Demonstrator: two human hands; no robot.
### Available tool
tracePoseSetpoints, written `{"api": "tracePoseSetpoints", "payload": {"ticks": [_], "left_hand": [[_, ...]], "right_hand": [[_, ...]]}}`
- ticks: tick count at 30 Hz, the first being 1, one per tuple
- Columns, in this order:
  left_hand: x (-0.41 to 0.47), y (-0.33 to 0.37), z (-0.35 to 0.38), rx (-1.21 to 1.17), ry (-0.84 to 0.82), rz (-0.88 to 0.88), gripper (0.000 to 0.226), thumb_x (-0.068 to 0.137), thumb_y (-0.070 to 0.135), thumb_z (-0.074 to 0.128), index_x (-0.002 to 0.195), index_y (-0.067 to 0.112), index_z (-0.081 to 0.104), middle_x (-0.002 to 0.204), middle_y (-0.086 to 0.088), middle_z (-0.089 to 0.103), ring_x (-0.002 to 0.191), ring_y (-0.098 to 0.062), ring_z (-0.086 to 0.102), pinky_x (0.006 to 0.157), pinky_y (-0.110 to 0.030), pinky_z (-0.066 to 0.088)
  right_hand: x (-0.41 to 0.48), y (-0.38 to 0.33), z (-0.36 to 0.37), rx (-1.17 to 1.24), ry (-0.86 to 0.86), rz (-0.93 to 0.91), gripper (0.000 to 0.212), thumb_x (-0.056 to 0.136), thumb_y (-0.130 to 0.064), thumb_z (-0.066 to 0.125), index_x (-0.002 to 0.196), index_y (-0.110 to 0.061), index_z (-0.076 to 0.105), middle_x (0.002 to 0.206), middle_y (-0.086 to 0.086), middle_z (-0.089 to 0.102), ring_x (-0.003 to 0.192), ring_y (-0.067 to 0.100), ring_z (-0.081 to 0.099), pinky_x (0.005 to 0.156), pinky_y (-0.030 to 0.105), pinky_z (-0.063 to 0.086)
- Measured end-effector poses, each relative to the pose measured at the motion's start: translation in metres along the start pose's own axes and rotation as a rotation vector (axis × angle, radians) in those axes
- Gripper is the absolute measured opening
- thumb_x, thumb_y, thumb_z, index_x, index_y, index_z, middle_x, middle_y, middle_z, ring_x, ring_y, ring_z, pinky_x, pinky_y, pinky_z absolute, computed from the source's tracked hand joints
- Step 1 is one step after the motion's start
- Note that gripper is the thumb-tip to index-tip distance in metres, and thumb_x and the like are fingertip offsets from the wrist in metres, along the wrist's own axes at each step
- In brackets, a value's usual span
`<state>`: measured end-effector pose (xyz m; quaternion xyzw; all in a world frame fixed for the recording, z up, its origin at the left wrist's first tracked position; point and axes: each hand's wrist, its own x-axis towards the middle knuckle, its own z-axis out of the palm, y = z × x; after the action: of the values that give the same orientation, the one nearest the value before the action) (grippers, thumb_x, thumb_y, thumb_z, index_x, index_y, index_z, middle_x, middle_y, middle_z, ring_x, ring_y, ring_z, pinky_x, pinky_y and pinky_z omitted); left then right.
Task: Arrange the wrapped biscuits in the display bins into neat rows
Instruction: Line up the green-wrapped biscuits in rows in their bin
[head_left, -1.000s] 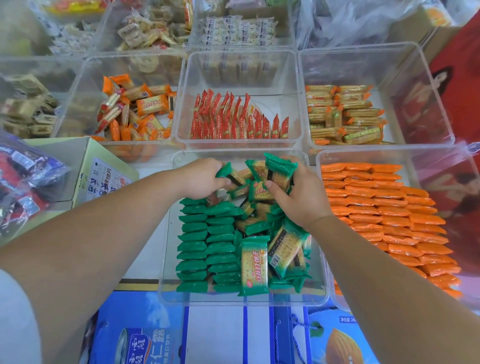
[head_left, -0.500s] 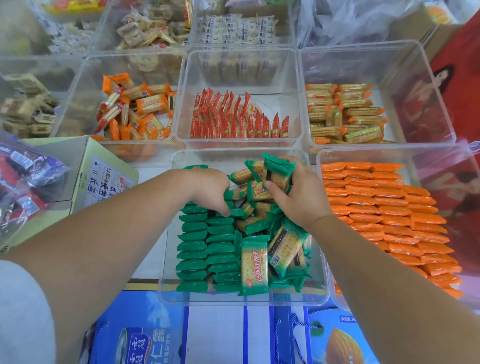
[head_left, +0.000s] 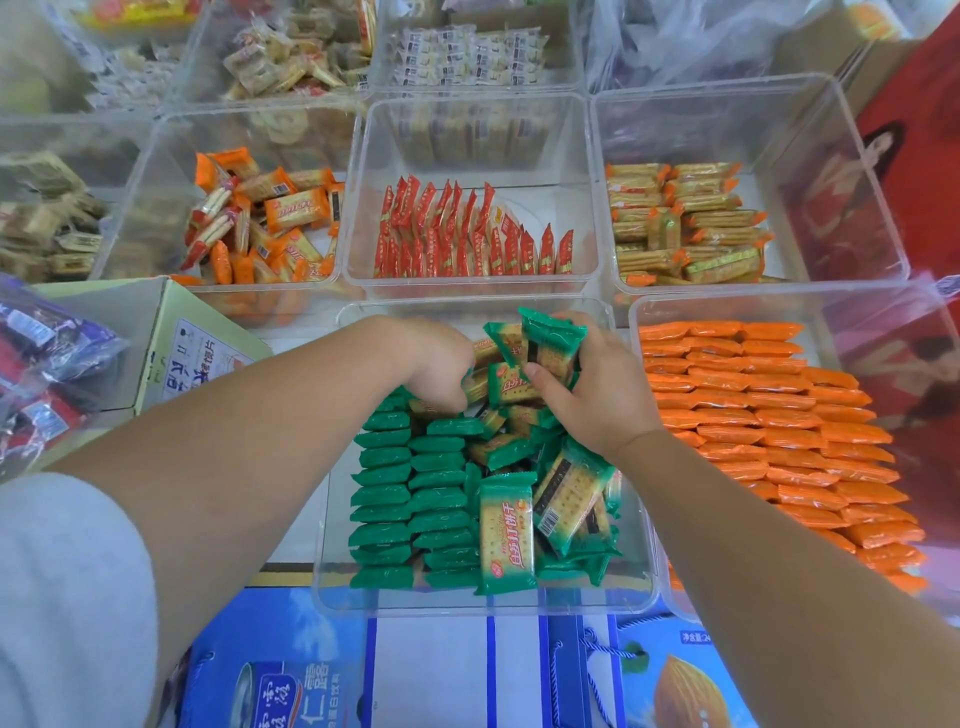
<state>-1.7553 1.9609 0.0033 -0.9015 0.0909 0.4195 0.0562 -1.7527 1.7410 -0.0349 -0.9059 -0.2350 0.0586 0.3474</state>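
A clear plastic bin (head_left: 332, 571) in front of me holds green-wrapped biscuits. Two neat rows of green packets (head_left: 410, 488) stand on edge along its left side; a loose pile (head_left: 561, 509) fills the right side. My right hand (head_left: 597, 395) grips a bunch of green packets (head_left: 545, 348) raised above the pile at the bin's far end. My left hand (head_left: 431, 364) reaches down at the far end of the rows, its fingers curled among the packets there; what it holds is hidden.
An orange-packet bin (head_left: 779, 415) with tidy rows sits to the right. Behind stand bins of red packets (head_left: 467, 244), loose orange packets (head_left: 260, 223) and yellow-green packets (head_left: 685, 223). A cardboard box (head_left: 197, 353) lies at left, blue cartons (head_left: 291, 670) below.
My left hand has dropped from the raised bunch down to the far end of the green rows. My right hand has stayed put with its bunch.
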Motion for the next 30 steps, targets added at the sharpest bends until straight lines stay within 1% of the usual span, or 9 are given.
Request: {"api": "tracePoseSetpoints", "payload": {"ticks": [3, 6, 10, 12, 15, 20, 22, 26, 30], "left_hand": [[0.004, 0.006, 0.003, -0.003, 0.028, 0.031, 0.03, 0.092, 0.043, 0.057, 0.105, 0.016, 0.061, 0.082, 0.0, 0.058, 0.068, -0.018, 0.054, 0.054, -0.031, 0.038], [0.005, 0.004, 0.004, -0.03, 0.153, 0.077, 0.042, 0.093, 0.041, 0.06, 0.126, 0.017, 0.05, 0.078, 0.002, 0.052, 0.066, -0.015, 0.05, 0.05, -0.031, 0.031], [0.001, 0.002, 0.011, 0.057, 0.362, 0.062, 0.045, 0.09, 0.046, 0.067, 0.122, 0.018, 0.053, 0.073, 0.007, 0.041, 0.062, -0.015, 0.045, 0.051, -0.03, 0.031], [-0.001, 0.008, 0.023, 0.063, 0.457, 0.066, 0.047, 0.087, 0.048, 0.069, 0.12, 0.016, 0.057, 0.083, 0.001, 0.048, 0.071, -0.021, 0.047, 0.059, -0.032, 0.037], [0.001, 0.015, 0.043, 0.121, 0.523, 0.127, 0.047, 0.093, 0.055, 0.059, 0.115, 0.013, 0.059, 0.1, -0.008, 0.06, 0.079, -0.027, 0.056, 0.065, -0.036, 0.043], [-0.001, 0.004, 0.049, -0.054, 0.315, 0.092, 0.046, 0.094, 0.071, 0.038, 0.096, 0.026, 0.051, 0.091, -0.002, 0.062, 0.078, -0.023, 0.056, 0.067, -0.036, 0.042], [0.002, 0.001, 0.047, -0.136, 0.228, 0.055, 0.047, 0.099, 0.066, 0.03, 0.092, 0.026, 0.052, 0.094, -0.004, 0.061, 0.079, -0.022, 0.053, 0.069, -0.037, 0.038], [0.011, 0.003, 0.033, -0.358, 0.049, -0.022, 0.051, 0.098, 0.057, 0.032, 0.085, 0.017, 0.061, 0.098, -0.008, 0.055, 0.086, -0.022, 0.054, 0.08, -0.041, 0.044], [0.02, 0.007, 0.02, -0.382, -0.128, -0.099, 0.033, 0.094, 0.045, 0.042, 0.093, 0.015, 0.056, 0.101, -0.01, 0.056, 0.082, -0.021, 0.052, 0.068, -0.037, 0.035]], "right_hand": [[0.0, -0.001, -0.001, -0.005, -0.001, -0.002, 0.05, 0.091, -0.05, 0.062, 0.134, -0.03, 0.046, 0.104, -0.002, 0.066, 0.097, 0.017, 0.059, 0.082, 0.039, 0.055], [0.001, -0.002, -0.001, 0.002, -0.008, -0.003, 0.049, 0.091, -0.05, 0.061, 0.133, -0.029, 0.048, 0.105, -0.002, 0.066, 0.098, 0.017, 0.059, 0.083, 0.041, 0.055], [0.001, -0.002, -0.002, 0.005, -0.004, 0.003, 0.049, 0.092, -0.049, 0.062, 0.134, -0.027, 0.048, 0.104, -0.001, 0.066, 0.097, 0.018, 0.059, 0.083, 0.041, 0.055], [0.0, -0.003, -0.002, 0.017, -0.004, 0.008, 0.049, 0.092, -0.048, 0.062, 0.134, -0.027, 0.049, 0.105, -0.001, 0.066, 0.098, 0.018, 0.059, 0.084, 0.041, 0.054], [0.0, -0.003, -0.003, 0.024, 0.003, 0.015, 0.049, 0.092, -0.049, 0.062, 0.134, -0.028, 0.05, 0.105, -0.002, 0.065, 0.099, 0.017, 0.059, 0.084, 0.04, 0.054], [-0.001, -0.004, -0.003, 0.025, 0.001, 0.025, 0.05, 0.092, -0.05, 0.062, 0.135, -0.028, 0.049, 0.104, -0.001, 0.065, 0.098, 0.017, 0.059, 0.083, 0.041, 0.054], [-0.001, -0.005, -0.004, 0.021, 0.001, 0.026, 0.05, 0.092, -0.05, 0.061, 0.136, -0.028, 0.049, 0.103, -0.001, 0.065, 0.097, 0.017, 0.059, 0.083, 0.042, 0.054], [-0.001, -0.005, -0.003, 0.022, 0.002, 0.033, 0.051, 0.092, -0.051, 0.061, 0.136, -0.028, 0.049, 0.102, -0.001, 0.066, 0.096, 0.017, 0.06, 0.082, 0.041, 0.054], [-0.001, -0.005, -0.003, 0.026, 0.008, 0.031, 0.051, 0.092, -0.051, 0.061, 0.135, -0.029, 0.049, 0.104, -0.002, 0.066, 0.098, 0.016, 0.06, 0.084, 0.04, 0.054]]}}
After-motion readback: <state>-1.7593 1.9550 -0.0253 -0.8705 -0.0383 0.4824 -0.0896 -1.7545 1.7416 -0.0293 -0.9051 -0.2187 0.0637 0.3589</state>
